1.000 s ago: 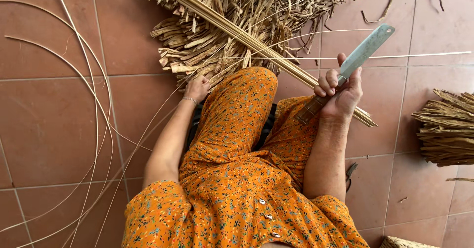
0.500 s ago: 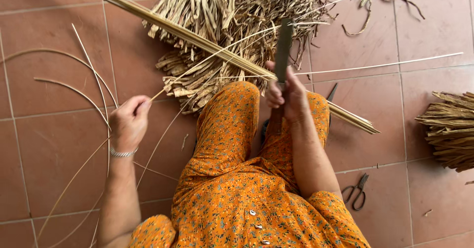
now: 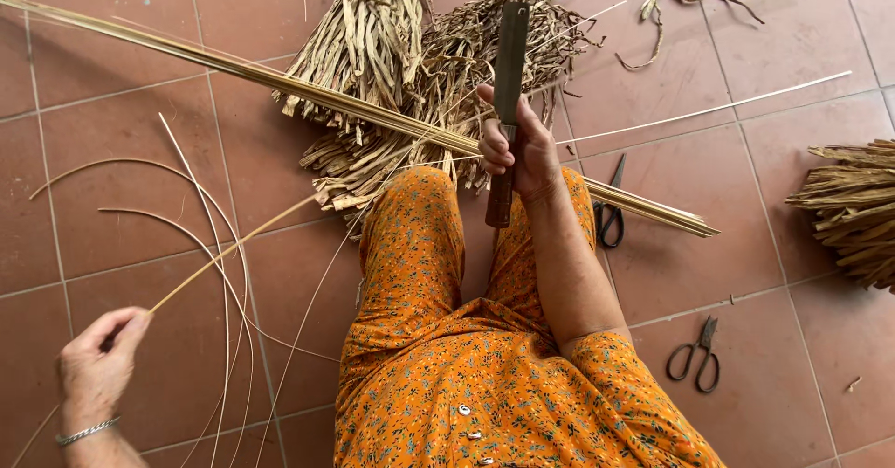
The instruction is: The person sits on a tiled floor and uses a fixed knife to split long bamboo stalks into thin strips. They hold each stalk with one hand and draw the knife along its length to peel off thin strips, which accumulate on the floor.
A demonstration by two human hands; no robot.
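My right hand grips the wooden handle of a long flat-bladed knife, blade pointing away from me, above my lap in orange patterned cloth. My left hand is stretched out to the lower left and pinches the end of a thin pale bamboo strip that runs up toward the knife. A bundle of long bamboo strips lies across the floor from upper left to the right of my knees.
Heaps of dried strips lie ahead on the red floor tiles. Another dried bundle sits at the right edge. Black scissors lie beside my right knee, a second pair nearer. Loose curved strips lie at left.
My left hand has pulled the thin strip out and down to the lower left. My right hand has kept the knife upright and stayed over my lap.
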